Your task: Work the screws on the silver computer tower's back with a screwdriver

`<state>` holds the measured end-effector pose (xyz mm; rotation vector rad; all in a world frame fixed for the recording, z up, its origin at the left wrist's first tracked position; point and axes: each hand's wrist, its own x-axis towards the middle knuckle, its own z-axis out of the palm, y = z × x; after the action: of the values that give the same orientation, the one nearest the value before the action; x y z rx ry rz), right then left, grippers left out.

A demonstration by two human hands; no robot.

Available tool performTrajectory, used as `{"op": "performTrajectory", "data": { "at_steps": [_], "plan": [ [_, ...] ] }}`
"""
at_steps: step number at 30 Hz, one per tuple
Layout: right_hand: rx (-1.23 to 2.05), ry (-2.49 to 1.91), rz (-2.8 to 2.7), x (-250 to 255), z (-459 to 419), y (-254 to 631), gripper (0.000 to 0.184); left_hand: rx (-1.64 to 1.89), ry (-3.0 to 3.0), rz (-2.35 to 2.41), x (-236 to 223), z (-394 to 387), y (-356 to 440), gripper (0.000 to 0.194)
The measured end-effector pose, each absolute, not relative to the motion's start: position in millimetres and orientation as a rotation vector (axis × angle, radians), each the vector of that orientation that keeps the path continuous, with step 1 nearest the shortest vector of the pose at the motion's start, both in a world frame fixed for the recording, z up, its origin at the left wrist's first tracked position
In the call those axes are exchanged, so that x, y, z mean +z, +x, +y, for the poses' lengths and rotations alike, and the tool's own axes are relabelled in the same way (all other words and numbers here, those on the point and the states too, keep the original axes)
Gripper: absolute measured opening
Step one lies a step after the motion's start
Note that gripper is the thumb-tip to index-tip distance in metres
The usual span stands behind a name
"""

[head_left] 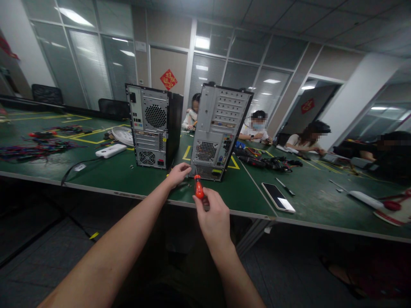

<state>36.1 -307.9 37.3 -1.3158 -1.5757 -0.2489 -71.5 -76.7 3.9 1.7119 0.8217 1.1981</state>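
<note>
Two computer tower cases stand upright on the green table, their back panels facing me: a black one at left and a silver-backed one at right. My right hand is closed around a red-handled screwdriver, its tip pointing up toward the silver case's bottom left corner. My left hand reaches to the table just left of that corner, fingers curled down on something I cannot make out.
A smartphone lies face up right of my hands, a small tool beside it. A white power strip and coloured cable bundles lie at left. Several people sit at the table's far side, behind black cables.
</note>
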Motion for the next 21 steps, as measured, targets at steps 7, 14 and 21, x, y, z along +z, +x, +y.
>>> {"op": "performTrajectory", "data": {
  "at_steps": [7,14,21],
  "plan": [
    [-0.339,-1.334,-1.681,38.5,-309.6,37.9,0.041,1.189,1.678,0.797,4.4,-76.4,-70.7,0.035],
    [-0.308,-1.327,-1.616,38.5,-308.9,36.4,0.031,1.194,1.658,0.781,4.6,-77.3,-70.5,0.036],
    [-0.246,-1.332,-1.562,37.9,-307.6,36.1,0.018,1.209,1.68,0.806,2.7,-75.2,-70.0,0.033]
  ]
}}
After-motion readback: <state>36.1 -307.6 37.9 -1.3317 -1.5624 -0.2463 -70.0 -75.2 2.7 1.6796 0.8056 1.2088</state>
